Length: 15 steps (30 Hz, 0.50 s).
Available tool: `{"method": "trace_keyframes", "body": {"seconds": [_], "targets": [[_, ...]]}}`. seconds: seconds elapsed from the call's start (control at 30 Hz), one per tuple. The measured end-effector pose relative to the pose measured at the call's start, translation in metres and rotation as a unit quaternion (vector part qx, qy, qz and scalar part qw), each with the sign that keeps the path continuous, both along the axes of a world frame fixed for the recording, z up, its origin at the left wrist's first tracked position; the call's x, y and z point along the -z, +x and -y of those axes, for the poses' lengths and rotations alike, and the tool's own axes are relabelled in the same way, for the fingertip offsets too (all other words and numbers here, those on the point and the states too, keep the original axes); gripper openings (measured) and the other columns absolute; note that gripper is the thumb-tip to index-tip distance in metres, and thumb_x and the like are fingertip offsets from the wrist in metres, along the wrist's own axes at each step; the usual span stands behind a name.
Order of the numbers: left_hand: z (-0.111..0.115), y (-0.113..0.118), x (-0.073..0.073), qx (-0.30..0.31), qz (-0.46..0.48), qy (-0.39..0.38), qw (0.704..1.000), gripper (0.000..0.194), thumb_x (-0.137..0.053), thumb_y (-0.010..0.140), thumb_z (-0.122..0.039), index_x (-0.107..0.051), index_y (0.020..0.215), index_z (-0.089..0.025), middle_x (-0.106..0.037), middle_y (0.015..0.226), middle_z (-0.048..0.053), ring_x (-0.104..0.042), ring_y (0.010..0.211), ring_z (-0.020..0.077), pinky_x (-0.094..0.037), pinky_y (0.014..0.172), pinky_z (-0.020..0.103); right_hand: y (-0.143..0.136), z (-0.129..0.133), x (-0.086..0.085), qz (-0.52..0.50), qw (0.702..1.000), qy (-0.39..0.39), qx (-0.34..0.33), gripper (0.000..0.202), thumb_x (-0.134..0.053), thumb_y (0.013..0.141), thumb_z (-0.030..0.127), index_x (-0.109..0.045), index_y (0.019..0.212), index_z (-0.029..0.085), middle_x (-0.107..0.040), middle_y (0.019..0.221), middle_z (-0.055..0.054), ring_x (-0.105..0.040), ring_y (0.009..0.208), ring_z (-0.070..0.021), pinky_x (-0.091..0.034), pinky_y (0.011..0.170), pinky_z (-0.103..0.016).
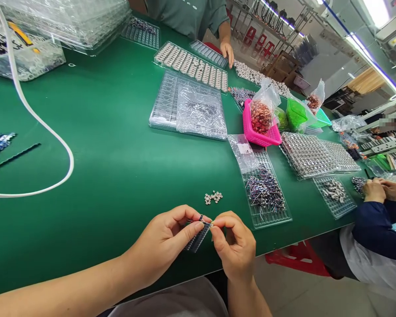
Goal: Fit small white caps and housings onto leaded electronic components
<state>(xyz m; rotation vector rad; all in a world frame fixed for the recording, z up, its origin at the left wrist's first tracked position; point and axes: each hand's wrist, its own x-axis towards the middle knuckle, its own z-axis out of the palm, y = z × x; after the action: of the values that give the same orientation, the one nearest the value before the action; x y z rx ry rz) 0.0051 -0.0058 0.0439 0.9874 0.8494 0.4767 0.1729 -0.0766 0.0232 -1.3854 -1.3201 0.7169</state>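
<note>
My left hand [171,237] is closed, its thumb and fingers pinching a small dark panel [198,241] that looks like a circuit board with rows of light marks. The panel is tilted, and its upper end is partly covered by my fingers. Close by on the right, my right hand [235,241] pinches a small pale part [212,225] at the panel's upper right corner; fingertips hide most of this part. Just beyond my hands, a small pile of round whitish pieces [213,197] lies on the green table mat [119,154].
Right of my hands lies a clear tray [255,220] of wired components [265,191]. Farther back are a pink basket [262,137] and stacked trays [165,105]. A white cable [67,149] curves at left. Co-workers' hands show across [227,50] and at right [381,190].
</note>
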Motion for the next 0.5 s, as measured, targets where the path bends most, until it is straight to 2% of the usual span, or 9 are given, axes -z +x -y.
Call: {"method": "trace_keyframes", "body": {"seconds": [0.37,0.5], "targets": [[-0.0007,0.0005,-0.0002,-0.004,0.010,-0.003,1.000,0.031,-0.066,0.085,-0.049,-0.064,0.089,-0.019,-0.075,0.100,0.007,-0.065,0.088,0.0214,-0.050,0.076,0.032,-0.0008,0.0011,0.0013,-0.002,1.000,-0.007,0.000,0.011,-0.062,0.090,0.013,-0.065,0.089,0.023,-0.061,0.081,0.001,-0.056,0.070,-0.0115,-0.045,0.061,-0.024],[-0.0009,0.0004,-0.0012,-0.005,0.016,-0.018,1.000,0.032,-0.068,0.084,-0.050,-0.063,0.086,-0.018,-0.074,0.095,0.006,-0.062,0.080,0.0180,-0.049,0.071,0.029,-0.0003,0.0008,0.0012,-0.006,1.000,-0.011,-0.002,0.009,-0.062,0.090,0.015,-0.065,0.088,0.022,-0.061,0.080,0.000,-0.056,0.069,-0.0119,-0.046,0.060,-0.025]]}}
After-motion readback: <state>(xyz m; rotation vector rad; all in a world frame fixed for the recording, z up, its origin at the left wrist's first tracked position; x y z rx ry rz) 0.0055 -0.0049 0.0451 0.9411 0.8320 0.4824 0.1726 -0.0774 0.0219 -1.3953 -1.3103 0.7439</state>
